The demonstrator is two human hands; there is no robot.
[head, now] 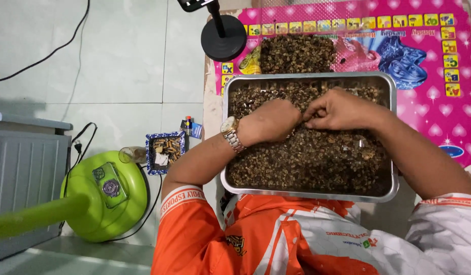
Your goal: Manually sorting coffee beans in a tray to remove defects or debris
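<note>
Two hands work a metal tray (pixel 309 195) on pink mat (pixel 429 76), pale tiled floor (pixel 123 66) beside

A green fan base (pixel 105 203), a full ashtray (pixel 165 150) and a black stand (pixel 223 36) sit nearby.

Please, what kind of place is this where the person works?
Probably a home floor rather than a workshop. The metal tray of small brown pieces sits on a pink children's play mat laid over pale floor tiles, and a green fan base stands beside it. Both hands, left hand and right hand, work in the tray.
</note>
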